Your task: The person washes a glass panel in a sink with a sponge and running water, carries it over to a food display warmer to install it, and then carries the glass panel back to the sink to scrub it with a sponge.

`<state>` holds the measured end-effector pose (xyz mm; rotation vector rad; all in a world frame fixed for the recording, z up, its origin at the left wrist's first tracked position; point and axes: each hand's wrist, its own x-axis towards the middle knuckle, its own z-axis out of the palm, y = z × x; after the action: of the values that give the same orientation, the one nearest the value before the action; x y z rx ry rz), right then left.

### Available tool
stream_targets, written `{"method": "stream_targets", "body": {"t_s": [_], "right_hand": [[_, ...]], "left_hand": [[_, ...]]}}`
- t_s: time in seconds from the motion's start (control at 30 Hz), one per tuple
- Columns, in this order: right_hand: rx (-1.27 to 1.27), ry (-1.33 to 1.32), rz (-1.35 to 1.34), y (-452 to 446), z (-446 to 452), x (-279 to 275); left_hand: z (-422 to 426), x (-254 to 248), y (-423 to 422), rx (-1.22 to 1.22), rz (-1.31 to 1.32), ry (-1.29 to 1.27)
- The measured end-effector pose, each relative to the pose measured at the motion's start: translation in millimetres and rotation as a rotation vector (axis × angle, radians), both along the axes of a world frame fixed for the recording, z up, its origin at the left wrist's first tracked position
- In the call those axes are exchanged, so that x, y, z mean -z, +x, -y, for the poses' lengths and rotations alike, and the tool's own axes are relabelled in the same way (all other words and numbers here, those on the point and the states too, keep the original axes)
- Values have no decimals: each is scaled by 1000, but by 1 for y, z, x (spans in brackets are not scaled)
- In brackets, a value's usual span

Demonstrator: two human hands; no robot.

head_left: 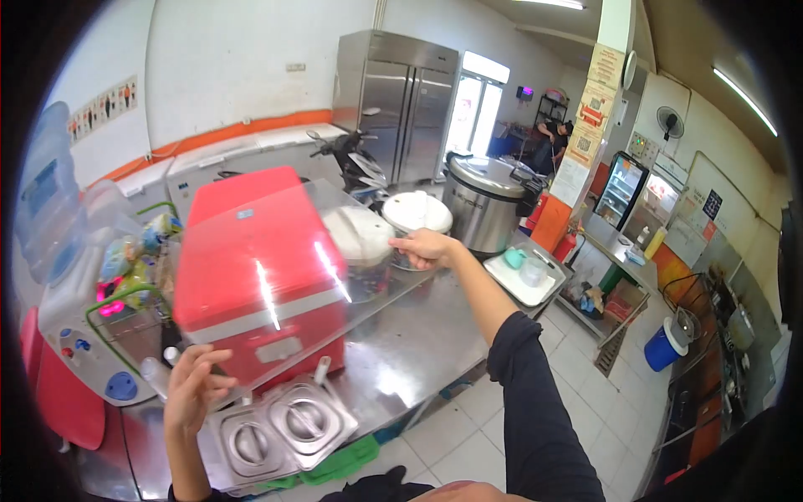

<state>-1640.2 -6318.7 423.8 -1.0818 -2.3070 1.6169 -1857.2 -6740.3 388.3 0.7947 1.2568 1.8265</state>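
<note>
My right hand reaches out over the steel table, its fingers closed at the edge of a clear sheet or cover; what they pinch is too small to make out. Just beyond it stand two containers with white lids. My left hand is raised with fingers apart, holding nothing, in front of a red cooler box. Below and right of that hand lie two steel pans with lids.
A water dispenser and a wire basket of packets stand at the left. Behind are a large steel pot, a white tray, a motorbike and a steel fridge. A person is far back.
</note>
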Motion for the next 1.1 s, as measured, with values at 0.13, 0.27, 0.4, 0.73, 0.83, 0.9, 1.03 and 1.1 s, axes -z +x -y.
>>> {"method": "stream_targets", "body": {"t_s": [0.13,0.27,0.4,0.73,0.83,0.9,1.03,1.1], "right_hand": [[-14,111,-109,58,-12,5],[50,82,-347,151,-35,46],[155,-1,-366,266,-65,80],[551,10,-503,683,-211,110],[686,120,-460,801,-259,114],[746,147,-515,881,-293,122],[889,243,-573,1051,-365,146],[1016,289,-546,1133,-397,151]], "left_hand": [[-31,6,56,-107,-34,-19],[-64,27,119,-190,-83,-204],[-140,38,195,-385,-280,-373],[-467,82,506,-516,-1218,-234],[-566,78,619,-336,-974,-380],[-633,96,684,-241,-880,-484],[-782,137,840,-369,-894,-214],[-862,157,906,-230,-1051,-143]]}}
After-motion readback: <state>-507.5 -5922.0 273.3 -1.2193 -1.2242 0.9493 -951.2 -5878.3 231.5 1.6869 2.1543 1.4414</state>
